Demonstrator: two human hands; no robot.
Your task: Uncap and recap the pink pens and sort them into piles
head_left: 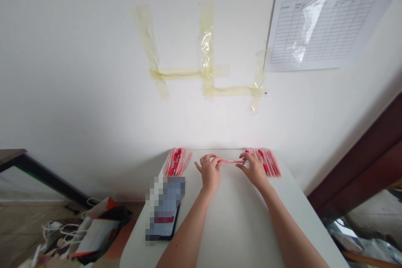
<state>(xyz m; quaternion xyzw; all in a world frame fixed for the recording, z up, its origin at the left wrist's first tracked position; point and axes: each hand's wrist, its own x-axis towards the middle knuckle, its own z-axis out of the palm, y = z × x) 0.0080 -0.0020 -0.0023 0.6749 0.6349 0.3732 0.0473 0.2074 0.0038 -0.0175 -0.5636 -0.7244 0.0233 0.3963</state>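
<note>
A slim pink pen point(232, 161) is held level, side to side, a little above the far part of the white table. My left hand point(210, 172) pinches its left end, with the other fingers loosely spread. At the pen's right end, my right hand point(255, 171) has its thumb and fingers closed around the tip. Just left of my left hand, a group of pink and red pens point(176, 162) lies side by side. A second group of pink and red pens point(272, 163) sits right beside my right hand, which hides part of it.
The white table point(238, 234) meets a wall at its far edge. A phone point(166, 209), partly blurred out, lies on the table's left side. Yellowed tape point(207, 50) and a printed sheet point(320, 29) are on the wall. Bags with cables point(91, 234) stand on the floor at left.
</note>
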